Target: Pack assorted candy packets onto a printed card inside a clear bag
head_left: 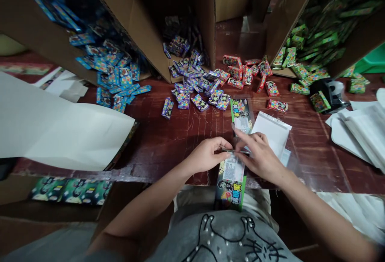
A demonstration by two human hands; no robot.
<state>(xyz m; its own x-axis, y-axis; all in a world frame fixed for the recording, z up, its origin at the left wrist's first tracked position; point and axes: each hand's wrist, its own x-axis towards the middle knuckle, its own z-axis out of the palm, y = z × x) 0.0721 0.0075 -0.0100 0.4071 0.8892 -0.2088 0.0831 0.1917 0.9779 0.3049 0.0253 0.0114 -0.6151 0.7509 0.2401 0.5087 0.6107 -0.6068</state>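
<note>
1. Green-and-black printed carton (231,183), one: at the near edge of the table (180,133), right of middle, lower part overhanging toward the lap.
2. Left hand (207,155): thumb and fingertips pinched on the carton's far end.
3. Right hand (261,155): thumb and fingers gripping that same end (forefinger apparently stretched beyond it).
4. Step in hand, by judgement: working the end flap; whether folding in or opening out, cannot tell.
5. Next move, by judgement: calls for light fingertip pressure there, carton braced.
6. Second printed piece (240,111): beyond the hands, white card (272,131) beside it.
7. Packets, toward the table's far edge, left to right: blue packets (120,77), purple packets (195,81), red packets (242,72), green packets (311,75).
</note>
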